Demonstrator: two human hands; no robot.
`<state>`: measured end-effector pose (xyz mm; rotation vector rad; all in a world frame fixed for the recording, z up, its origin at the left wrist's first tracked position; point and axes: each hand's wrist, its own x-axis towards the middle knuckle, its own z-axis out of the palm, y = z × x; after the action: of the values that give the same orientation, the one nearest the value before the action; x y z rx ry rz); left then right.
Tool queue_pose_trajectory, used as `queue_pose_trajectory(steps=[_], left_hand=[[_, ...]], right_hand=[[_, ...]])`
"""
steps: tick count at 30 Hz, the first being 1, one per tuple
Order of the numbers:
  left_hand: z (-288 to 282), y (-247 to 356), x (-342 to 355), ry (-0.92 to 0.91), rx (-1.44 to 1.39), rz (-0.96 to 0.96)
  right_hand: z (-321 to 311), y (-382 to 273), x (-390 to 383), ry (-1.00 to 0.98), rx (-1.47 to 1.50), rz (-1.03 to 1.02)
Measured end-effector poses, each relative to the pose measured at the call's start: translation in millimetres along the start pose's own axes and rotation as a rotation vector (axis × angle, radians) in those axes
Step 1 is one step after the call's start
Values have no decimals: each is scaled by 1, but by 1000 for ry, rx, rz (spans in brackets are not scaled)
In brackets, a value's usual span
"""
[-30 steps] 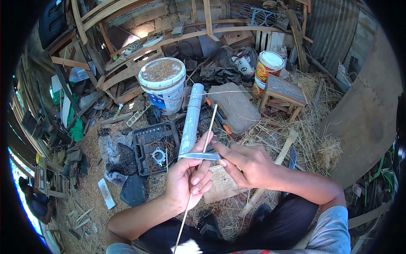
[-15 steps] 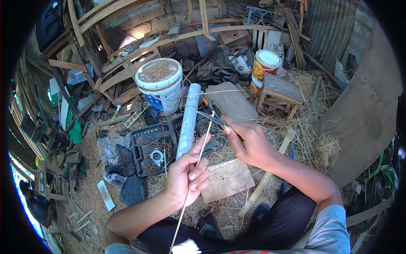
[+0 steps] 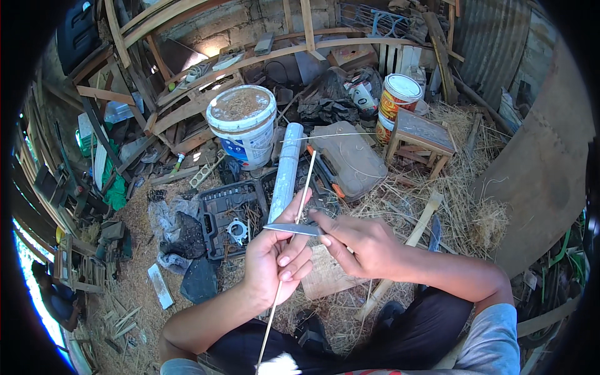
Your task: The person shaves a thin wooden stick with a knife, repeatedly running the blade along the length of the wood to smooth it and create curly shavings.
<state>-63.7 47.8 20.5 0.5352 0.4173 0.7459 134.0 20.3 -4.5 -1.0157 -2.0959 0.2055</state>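
1. Head: your left hand [image 3: 267, 261], fingers curled, holds the stick [image 3: 308, 178] over the left edge of the board [image 3: 329, 275].
2. Your right hand [image 3: 372, 250] clasps the knife [image 3: 306, 230] across it.
3. Stick looks already slim, pale; what's left, unclear.

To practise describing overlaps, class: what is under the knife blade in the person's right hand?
Under the knife blade are the thin stick and part of the left hand holding it. The stick shows beyond the blade; the stretch directly beneath is covered.
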Motion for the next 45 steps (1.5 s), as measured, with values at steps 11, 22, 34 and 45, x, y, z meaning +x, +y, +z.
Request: queue_pose_trajectory(steps=[11, 22, 34, 45], left_hand=[[-5, -3, -5, -29, 113, 36], [-1, -3, -9, -60, 75, -58], [3, 0, -8, -93, 15, -16], [5, 1, -10, -28, 76, 24]], right_hand=[[-12, 27, 8, 194, 28, 136], [-16, 28, 18, 236, 9, 101], [-9, -1, 4, 0, -114, -43], [-15, 12, 8, 196, 127, 94]])
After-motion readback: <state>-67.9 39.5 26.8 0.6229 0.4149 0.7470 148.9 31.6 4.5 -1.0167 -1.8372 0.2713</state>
